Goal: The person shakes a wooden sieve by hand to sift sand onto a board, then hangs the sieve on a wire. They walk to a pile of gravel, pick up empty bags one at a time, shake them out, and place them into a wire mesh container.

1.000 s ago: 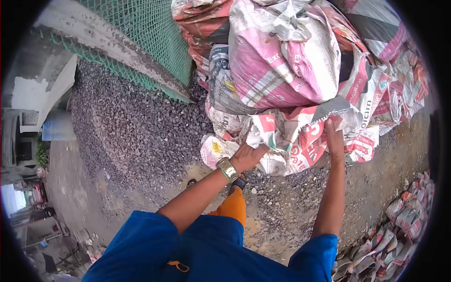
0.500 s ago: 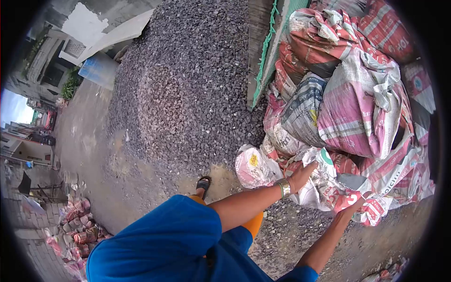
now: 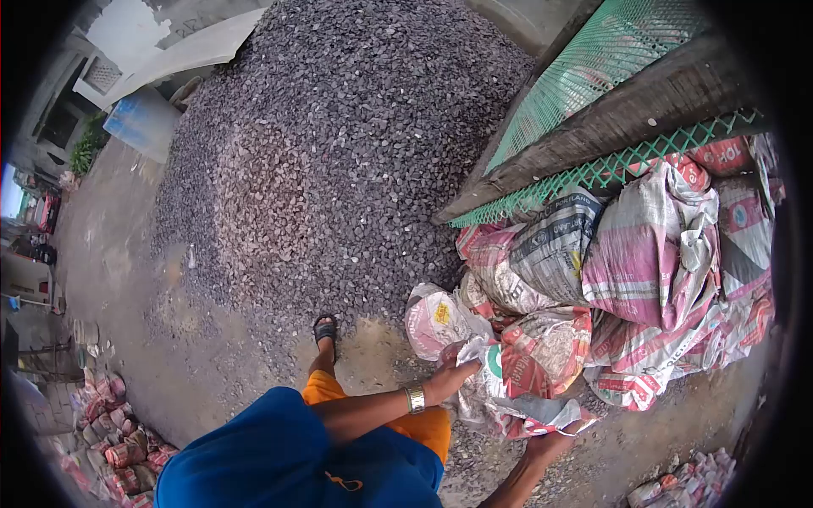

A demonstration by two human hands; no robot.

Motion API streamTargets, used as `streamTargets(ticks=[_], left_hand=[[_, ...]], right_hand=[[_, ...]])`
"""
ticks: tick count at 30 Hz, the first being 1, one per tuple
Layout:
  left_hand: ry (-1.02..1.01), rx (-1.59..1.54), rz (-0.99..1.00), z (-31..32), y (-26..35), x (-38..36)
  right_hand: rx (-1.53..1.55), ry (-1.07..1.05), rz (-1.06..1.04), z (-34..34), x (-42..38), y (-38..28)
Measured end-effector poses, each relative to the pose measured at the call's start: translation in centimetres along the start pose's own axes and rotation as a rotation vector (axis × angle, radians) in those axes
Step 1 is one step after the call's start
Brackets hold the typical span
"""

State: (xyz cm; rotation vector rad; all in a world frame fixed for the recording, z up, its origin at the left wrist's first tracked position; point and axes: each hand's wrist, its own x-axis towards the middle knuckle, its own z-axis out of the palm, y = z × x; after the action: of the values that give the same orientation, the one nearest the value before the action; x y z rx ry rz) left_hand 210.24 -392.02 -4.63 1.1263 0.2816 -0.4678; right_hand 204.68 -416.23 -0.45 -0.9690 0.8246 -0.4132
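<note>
A crumpled white and red sack (image 3: 529, 406) hangs between my two hands, in front of a pile of filled sacks. My left hand (image 3: 447, 381), with a metal watch on the wrist, is closed on its upper left edge. Lower right, my right hand (image 3: 555, 442) grips the sack's other edge, its fingers partly hidden by the material. Just behind the held sack lies a dirty red and white sack (image 3: 550, 339). A pinkish white sack (image 3: 436, 322) with a yellow mark rests left of it.
A large gravel heap (image 3: 364, 169) rises ahead. A wooden beam (image 3: 610, 123) with green netting (image 3: 584, 72) stands over the stacked sacks (image 3: 644, 254). More sacks (image 3: 118, 440) lie at lower left and at lower right (image 3: 690, 483). A blue drum (image 3: 140, 123) stands at upper left.
Both hands have moved left and down in view, drawing the held sack away from the pile. The view has shifted, showing more of the beam and netting.
</note>
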Motion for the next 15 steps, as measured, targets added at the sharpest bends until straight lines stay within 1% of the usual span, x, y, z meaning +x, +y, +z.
streamTargets(ticks=[1, 2, 3, 4, 5, 6, 7, 8, 9, 10, 11, 12, 13, 14, 15], left_hand=[[-0.013, 0.005, -0.076, -3.2, -2.2, -0.7], [-0.029, 0.005, -0.147, -6.2, -4.7, -1.4], [-0.036, -0.035, -0.135, -8.1, -3.8, -2.8], [-0.040, -0.072, -0.124, -10.2, -3.0, -4.4], [-0.007, -0.120, -0.191, -12.5, -3.5, -5.7], [0.088, -0.117, -0.195, -13.4, -0.9, -7.4], [0.135, -0.126, -0.185, -14.6, 1.0, -8.7], [0.195, 0.062, -0.359, -16.0, 2.7, -10.2], [0.316, 0.213, -0.532, -19.9, 4.1, -12.1], [0.380, 0.304, -0.580, -23.1, 0.7, -13.2], [0.418, 0.283, -0.578, -25.1, 1.2, -13.9], [0.437, 0.195, -0.539, -26.9, 2.1, -14.6], [0.455, 0.111, -0.477, -28.9, 3.0, -14.6], [0.481, 0.094, -0.450, -31.2, 3.8, -14.7], [0.545, 0.061, -0.337, -33.5, 4.4, -14.7]], right_hand=[[-0.085, -0.042, 0.037, 0.3, -1.1, 1.2], [-0.073, -0.136, 0.113, 0.2, -1.9, 3.1], [-0.117, 0.060, 0.127, 2.2, -3.5, 4.9], [-0.106, -0.180, 0.108, 2.1, -4.3, 7.0], [-0.117, -0.052, 0.189, 4.5, -6.2, 8.5], [-0.054, -0.150, 0.333, 4.0, -6.6, 10.9], [-0.193, -0.189, 0.375, 4.6, -7.5, 12.4], [-0.334, -0.244, 0.424, 5.4, -9.0, 14.1], [-0.218, -0.205, 0.443, 5.6, -10.8, 19.8], [-0.274, -0.223, 0.474, 6.3, -11.9, 21.8], [-0.333, -0.224, 0.501, 6.7, -13.3, 23.3], [-0.354, -0.242, 0.515, 7.0, -14.5, 23.9], [-0.689, -0.449, 0.344, 8.3, -15.2, 24.6], [-1.006, -0.655, 0.140, 10.1, -15.8, 25.6], [-1.005, -0.696, 0.129, 13.3, -17.1, 26.1]])
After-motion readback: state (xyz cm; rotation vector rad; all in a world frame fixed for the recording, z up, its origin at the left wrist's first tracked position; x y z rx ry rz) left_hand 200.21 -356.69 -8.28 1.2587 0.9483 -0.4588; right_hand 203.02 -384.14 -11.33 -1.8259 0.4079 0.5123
